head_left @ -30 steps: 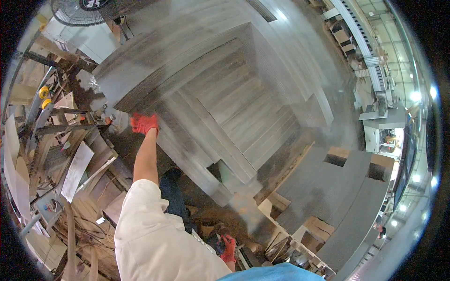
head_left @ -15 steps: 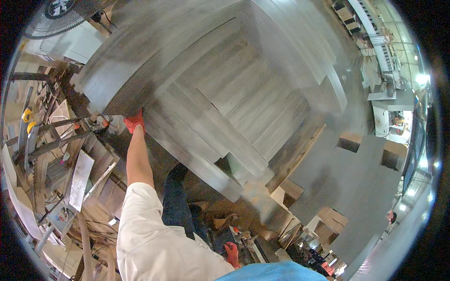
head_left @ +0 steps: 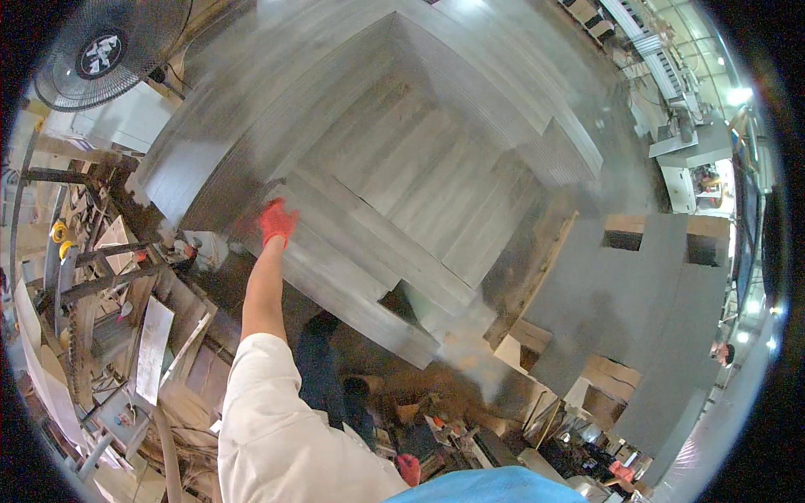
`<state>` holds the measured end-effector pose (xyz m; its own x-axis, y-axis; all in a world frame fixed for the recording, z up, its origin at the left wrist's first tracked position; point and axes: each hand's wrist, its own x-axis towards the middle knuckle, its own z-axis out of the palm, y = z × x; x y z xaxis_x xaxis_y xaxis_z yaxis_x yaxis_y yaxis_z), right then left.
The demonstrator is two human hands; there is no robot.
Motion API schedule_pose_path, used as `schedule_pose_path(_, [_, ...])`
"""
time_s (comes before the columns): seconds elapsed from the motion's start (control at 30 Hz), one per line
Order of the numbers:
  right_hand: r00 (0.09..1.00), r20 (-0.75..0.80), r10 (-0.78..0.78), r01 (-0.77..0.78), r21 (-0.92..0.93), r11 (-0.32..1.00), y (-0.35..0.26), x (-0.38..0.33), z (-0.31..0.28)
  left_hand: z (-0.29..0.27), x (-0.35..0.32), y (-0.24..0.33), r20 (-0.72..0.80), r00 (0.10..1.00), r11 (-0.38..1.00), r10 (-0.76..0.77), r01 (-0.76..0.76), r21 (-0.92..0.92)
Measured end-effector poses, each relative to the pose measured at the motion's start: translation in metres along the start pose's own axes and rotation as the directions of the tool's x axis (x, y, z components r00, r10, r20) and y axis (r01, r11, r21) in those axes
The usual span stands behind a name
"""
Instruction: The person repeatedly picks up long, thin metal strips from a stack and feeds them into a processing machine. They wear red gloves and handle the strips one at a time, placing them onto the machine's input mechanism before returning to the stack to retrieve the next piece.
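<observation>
Two gloved hands show. The left hand (head_left: 277, 221), in a red glove at the end of a bare, outstretched arm, lies on the top of a grey board stack (head_left: 352, 251), near its left edge; its fingers look loosely curled downward against the surface, though blur leaves it unclear whether they grip anything. The right hand (head_left: 408, 468), also in red, hangs low by the person's hip at the bottom of the view, too small to tell how its fingers stand.

The boards rise in stepped tiers, perhaps four or five levels, with narrow long planks (head_left: 444, 193) lying side by side on the middle level and a higher block (head_left: 503, 75) behind. A second, lower stack (head_left: 637, 302) lies to the right, well apart, with two square gaps at its far edge. One fan (head_left: 109, 52) stands at upper left. A metal rack (head_left: 92, 277) crowds the left side just beside the stack's near corner, leaving only a narrow strip of floor where the person stands. Offcuts (head_left: 436, 419) litter the floor below the stack's front edge.
</observation>
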<state>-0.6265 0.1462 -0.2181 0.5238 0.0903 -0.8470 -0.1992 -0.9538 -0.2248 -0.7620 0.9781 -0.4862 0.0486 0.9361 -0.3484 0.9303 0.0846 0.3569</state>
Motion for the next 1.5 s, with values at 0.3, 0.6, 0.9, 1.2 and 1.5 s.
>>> schedule_pose_path(0.3, [0.972,0.046,0.229,-0.232,0.286,0.93,-0.028,0.0,0.047,-0.016,0.141,0.058,0.203,0.979,0.644,-0.019,0.168,-0.747])
schedule_pose_path(0.6, [0.973,0.009,0.229,-0.166,0.714,0.681,-0.001,-0.007,0.066,0.16,-0.07,0.011,0.382,0.791,0.874,0.478,-0.472,-0.116])
schedule_pose_path(0.9, [0.895,-0.433,0.11,0.162,0.544,0.824,-0.065,-0.05,0.06,0.133,-0.436,0.091,0.732,-0.116,0.574,0.671,-0.544,-0.612])
schedule_pose_path(1.2, [-0.04,-0.984,0.175,0.307,0.155,0.939,-0.009,-0.119,-0.141,0.138,-0.429,0.264,0.64,-0.481,-0.124,0.599,-0.846,-0.519])
schedule_pose_path(1.5, [-0.343,-0.899,0.274,-0.055,0.31,0.949,0.152,-0.171,-0.262,0.072,-0.652,0.415,0.535,-0.19,0.155,0.823,-0.831,-0.535])
